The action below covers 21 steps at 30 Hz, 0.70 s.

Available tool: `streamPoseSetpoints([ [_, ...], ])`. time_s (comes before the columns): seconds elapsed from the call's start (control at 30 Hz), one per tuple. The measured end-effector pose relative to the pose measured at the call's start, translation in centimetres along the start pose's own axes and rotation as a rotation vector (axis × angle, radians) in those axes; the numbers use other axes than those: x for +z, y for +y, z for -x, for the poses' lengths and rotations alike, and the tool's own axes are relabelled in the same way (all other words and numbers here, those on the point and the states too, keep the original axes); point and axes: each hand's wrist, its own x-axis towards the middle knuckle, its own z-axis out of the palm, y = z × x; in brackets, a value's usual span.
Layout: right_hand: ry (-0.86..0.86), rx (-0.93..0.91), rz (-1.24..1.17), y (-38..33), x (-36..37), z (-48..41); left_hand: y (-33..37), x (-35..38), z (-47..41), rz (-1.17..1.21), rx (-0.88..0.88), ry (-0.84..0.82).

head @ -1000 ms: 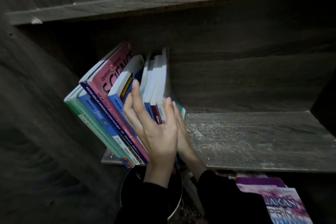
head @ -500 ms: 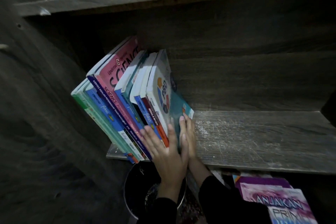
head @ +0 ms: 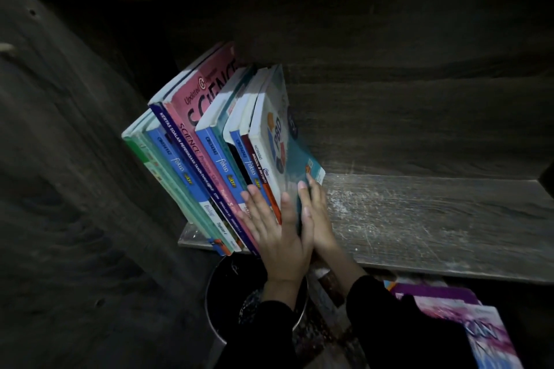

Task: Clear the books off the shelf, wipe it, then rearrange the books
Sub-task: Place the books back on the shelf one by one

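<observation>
- The wooden shelf is dusty and scuffed; its back lies in deep shadow and its right end is cut off
- The books stand at the shelf's left end, spines outward, leaning left toward the side wall. They look like thin glossy softcovers: light singly, weighty together, floppy and likely to slide apart, so best squeezed as one block by the two outer covers, low down
- A dark round container sits below the shelf edge, its contents too dim to tell
- A purple book lies lower right, cut off by the frame
- The left hand lies flat, fingers straight, on the lower spines; the right hand presses flat on the outermost teal cover; thumbs hidden
</observation>
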Motion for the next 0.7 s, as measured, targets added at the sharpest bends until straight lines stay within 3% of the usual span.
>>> streamPoseSetpoints([
  [0.17, -0.027, 0.066, 0.033, -0.7, -3.0, 1.2, 1.6, -2.4, -0.1, 0.015, -0.065, -0.161],
  [0.37, 0.249, 0.056, 0.267, 0.4, -8.5, 5.0, 6.2, -6.3, 2.3, 0.224, -0.047, -0.225],
  [0.5, 0.342, -0.102, 0.390, 3.3, -13.2, 10.8, 9.6, -6.0, 7.1, 0.468, -0.074, -0.514],
  [0.6, 0.395, -0.260, 0.517, 6.8, -16.9, 16.1, 11.7, -4.8, 12.0, 0.504, -0.099, -0.726],
  [0.7, 0.447, -0.064, 0.640, 12.4, -20.8, 19.5, 13.6, -3.0, 16.6, 0.459, -0.216, -0.986],
])
